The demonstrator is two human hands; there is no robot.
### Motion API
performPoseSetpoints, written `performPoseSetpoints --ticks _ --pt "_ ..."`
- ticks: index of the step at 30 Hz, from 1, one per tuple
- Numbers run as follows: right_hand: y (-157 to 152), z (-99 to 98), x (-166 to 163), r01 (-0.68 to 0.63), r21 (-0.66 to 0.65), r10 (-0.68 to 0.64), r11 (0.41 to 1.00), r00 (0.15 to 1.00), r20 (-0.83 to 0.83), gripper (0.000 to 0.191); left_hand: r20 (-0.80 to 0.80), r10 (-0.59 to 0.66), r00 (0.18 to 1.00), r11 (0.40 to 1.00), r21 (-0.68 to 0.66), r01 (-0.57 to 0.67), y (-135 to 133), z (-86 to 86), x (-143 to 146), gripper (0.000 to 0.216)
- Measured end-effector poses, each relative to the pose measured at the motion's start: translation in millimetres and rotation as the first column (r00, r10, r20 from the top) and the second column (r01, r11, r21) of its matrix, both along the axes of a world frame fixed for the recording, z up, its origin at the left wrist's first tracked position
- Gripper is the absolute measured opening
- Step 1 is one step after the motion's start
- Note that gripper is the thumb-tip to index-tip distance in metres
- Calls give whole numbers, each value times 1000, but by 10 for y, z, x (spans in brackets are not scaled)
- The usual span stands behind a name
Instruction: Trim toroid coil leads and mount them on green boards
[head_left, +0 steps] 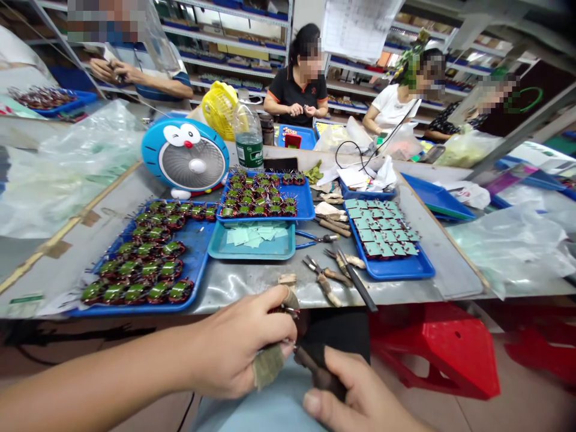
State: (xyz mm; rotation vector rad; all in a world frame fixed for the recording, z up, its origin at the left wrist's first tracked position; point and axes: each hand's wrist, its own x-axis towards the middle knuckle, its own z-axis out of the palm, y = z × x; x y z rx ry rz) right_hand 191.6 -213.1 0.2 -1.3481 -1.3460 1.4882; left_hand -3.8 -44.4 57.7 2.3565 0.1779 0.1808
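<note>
My left hand [238,345] is closed in a pinch around a small dark coil part [284,311] with thin wire leads, held just below the table's front edge; its fingertips wear cloth tape. My right hand [360,399] grips the brown handle of a small hand tool [315,369], and the tool's tip meets the part in my left hand. Both hands hover over my lap. On the table ahead lie blue trays: a large one [198,240] at left with several green-and-red coils, and one [396,269] at right with pale green square pieces.
A teal tray [225,249] of green squares and a further coil tray [303,207] sit mid-table. Pliers and cutters [326,282] lie near the front edge. A blue cartoon fan [185,157], a bottle [248,141], plastic bags, a red stool [443,354]. Several people work across the table.
</note>
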Motion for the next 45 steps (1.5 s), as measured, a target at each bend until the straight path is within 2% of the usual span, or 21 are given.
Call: performPoseSetpoints --ticks 2,4,6,11,14,17,20,22,24,26,29,31,33,34,35,39,40,43,45 --pt "-42 -47 -11 12 126 -45 992 964 262 43 -58 16 998 999 -29 -18 -13 31 15 12" --pt "-86 -89 -32 -17 209 -71 978 912 405 44 -124 17 992 999 -49 -23 -32 64 23 13" --pt "-122 -120 -61 -54 275 -83 960 883 463 47 -196 9 981 999 -49 -19 -55 97 22 13" --pt "-158 -188 -131 -49 415 -183 909 846 501 49 -312 -7 950 1000 24 15 -98 173 22 10" --pt "-148 -240 -149 -49 375 -124 926 897 425 52 -337 -54 940 989 114 98 -105 226 58 2" --pt "-100 -212 -117 -36 252 -27 967 969 244 57 -353 -95 931 973 164 161 -73 306 100 6" --pt "-16 -48 -13 -59 107 59 993 998 9 53 -322 -114 940 987 75 145 4 368 103 26" --pt "37 80 77 -115 -23 109 993 979 -173 49 -262 -128 956 991 -73 113 51 345 87 46" --pt "74 154 150 -189 -134 138 973 937 -321 50 -206 -106 973 979 -195 65 67 255 77 52" --pt "95 157 182 -247 -185 149 951 893 -425 53 -165 -44 985 975 -221 7 49 121 87 45" --pt "115 116 156 -337 -201 185 920 824 -535 59 -45 -10 999 984 -176 2 6 -60 132 38" --pt "130 127 115 -313 -174 206 934 867 -454 59 28 -18 999 992 -124 21 -2 -124 159 38" --pt "147 172 78 -191 -58 175 980 962 -208 54 65 -8 998 999 -54 11 5 -154 164 44" --pt "156 199 65 -149 -13 147 989 982 -118 51 69 5 998 1000 -18 -3 8 -163 158 47" --pt "165 224 56 -141 -10 139 990 985 -100 51 70 18 997 1000 8 -18 8 -172 148 50" --pt "201 289 32 -284 -212 189 935 906 -379 59 63 35 997 999 -10 -35 -25 -222 84 49" --pt "212 304 22 -271 -200 191 942 918 -347 58 66 41 997 999 -12 -40 -33 -231 66 50" --pt "250 365 -20 -188 -65 181 980 979 -98 50 60 69 996 998 3 -69 -31 -230 12 55" --pt "276 418 -44 -182 -68 174 981 979 -105 51 57 70 996 996 -62 -67 -7 -211 -25 52"
